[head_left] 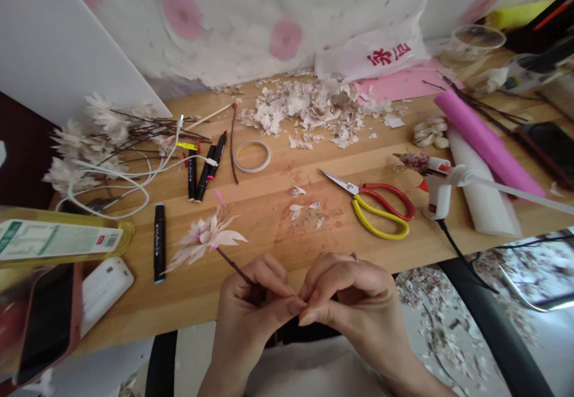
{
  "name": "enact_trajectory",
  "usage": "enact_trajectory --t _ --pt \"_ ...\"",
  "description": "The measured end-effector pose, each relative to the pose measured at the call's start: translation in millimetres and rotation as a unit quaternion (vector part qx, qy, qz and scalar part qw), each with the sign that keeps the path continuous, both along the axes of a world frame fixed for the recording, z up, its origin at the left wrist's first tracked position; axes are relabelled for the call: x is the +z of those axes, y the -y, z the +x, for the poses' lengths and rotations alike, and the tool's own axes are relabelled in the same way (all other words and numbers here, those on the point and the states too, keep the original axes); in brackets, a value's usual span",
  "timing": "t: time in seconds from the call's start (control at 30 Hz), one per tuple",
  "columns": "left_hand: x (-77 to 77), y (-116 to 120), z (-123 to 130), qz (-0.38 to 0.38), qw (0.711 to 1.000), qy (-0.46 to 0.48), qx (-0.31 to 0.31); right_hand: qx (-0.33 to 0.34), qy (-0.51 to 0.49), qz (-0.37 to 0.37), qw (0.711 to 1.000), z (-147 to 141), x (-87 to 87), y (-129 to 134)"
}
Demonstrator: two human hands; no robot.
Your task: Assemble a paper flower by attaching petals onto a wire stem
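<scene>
Near the table's front edge, my left hand (258, 307) is closed around the dark stem of a pale pink flower (208, 235), whose head points up and to the left. My right hand (347, 292) is pinched, its thumb and forefinger meeting those of my left hand; whatever lies between the fingertips is too small to make out. A few loose petals (296, 210) lie on the wood beyond my hands. Scissors (354, 189) with red and yellow handles rest slightly open to the right of the petals.
A glue gun (437, 197) and pink roll (488, 143) are at the right. A petal pile (309, 107) lies at the back, with a tape ring (252, 156) nearer. Markers (159, 243), white cables (112, 176), flowers (72, 152), a bottle (67, 235) and a phone (47, 313) occupy the left.
</scene>
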State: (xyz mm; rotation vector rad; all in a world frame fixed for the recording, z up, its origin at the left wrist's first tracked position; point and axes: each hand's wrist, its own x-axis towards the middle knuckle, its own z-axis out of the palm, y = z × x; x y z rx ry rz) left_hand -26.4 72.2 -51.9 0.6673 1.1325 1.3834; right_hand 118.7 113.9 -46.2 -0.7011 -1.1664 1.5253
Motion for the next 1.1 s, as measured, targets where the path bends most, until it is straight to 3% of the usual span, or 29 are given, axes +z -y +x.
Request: enact_trajectory --t 0.53,0.87,0.97,1.1 --pt "0.2 2 -2 -0.014 0.999 0.032 -0.009 -0.012 0.016 0.035 0.999 -2 -1.0 -1" --pt "0.3 2 -2 -0.037 0.999 0.032 -0.005 -0.009 0.017 0.010 1.000 -2 -1.4 -3" --pt "-1.1 2 -5 -0.030 0.999 0.030 -0.019 0.015 0.013 -0.025 0.999 2 -1.2 -4" --pt "2.0 1 -6 -0.041 0.999 0.005 -0.020 0.056 0.044 -0.013 0.997 10 -0.7 -7"
